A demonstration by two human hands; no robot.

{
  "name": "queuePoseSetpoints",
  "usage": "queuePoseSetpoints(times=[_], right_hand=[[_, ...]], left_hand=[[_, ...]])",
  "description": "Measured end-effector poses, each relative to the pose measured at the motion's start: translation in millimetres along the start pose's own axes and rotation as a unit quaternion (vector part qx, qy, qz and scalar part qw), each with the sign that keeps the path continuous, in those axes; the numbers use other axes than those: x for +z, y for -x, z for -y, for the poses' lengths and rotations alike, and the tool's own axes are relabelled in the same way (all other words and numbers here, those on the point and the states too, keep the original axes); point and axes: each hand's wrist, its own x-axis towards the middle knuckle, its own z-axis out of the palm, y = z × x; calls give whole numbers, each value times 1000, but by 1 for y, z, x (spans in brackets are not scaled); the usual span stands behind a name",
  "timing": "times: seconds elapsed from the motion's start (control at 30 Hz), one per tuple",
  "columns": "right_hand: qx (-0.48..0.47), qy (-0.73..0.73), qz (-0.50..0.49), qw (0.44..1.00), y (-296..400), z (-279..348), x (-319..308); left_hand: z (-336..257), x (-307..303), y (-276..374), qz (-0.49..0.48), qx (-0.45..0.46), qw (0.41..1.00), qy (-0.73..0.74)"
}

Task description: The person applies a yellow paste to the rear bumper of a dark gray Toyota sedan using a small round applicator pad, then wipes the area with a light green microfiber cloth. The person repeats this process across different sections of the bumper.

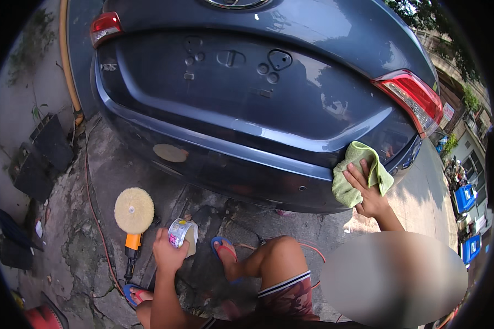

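My left hand (166,251) grips a round plastic tub (178,234) with a printed label, its mouth tilted to the right and pale matter inside. With fingers spread, my right hand (371,200) presses a light green microfiber cloth (342,191) against the car's rear corner, below the right tail light (415,100). The cloth lies over the seam between the dark blue-grey trunk lid (230,111) and the rear bumper (247,177). Part of it folds up over my fingers. The bumper mirrors a pale round shape at its left.
An orange polisher (132,242) with a wool pad (135,207) lies on the cracked concrete, left of the tub. A reddish cord (91,197) runs along the ground. Black planters (51,142) line the left wall. My feet wear flip-flops (226,249). Blue vehicles (465,197) stand far right.
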Motion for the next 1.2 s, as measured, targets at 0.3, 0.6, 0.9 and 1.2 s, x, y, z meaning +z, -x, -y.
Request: queuePoseSetpoints(times=[0.3, 0.6, 0.9, 1.2], right_hand=[[-210, -85, -134, 965, -297, 166, -51], [-113, -96, -267, 952, -344, 234, -38], [-78, -40, -355, 931, -370, 204, -57], [93, -30, -527, 844, -256, 153, -83]], left_hand=[[5, -14, 0, -37, 2, 996, 75], [19, -23, -9, -72, -29, 995, 54], [9, -27, 0, -73, -27, 994, 80], [4, -42, 3, -100, -10, 993, 64]])
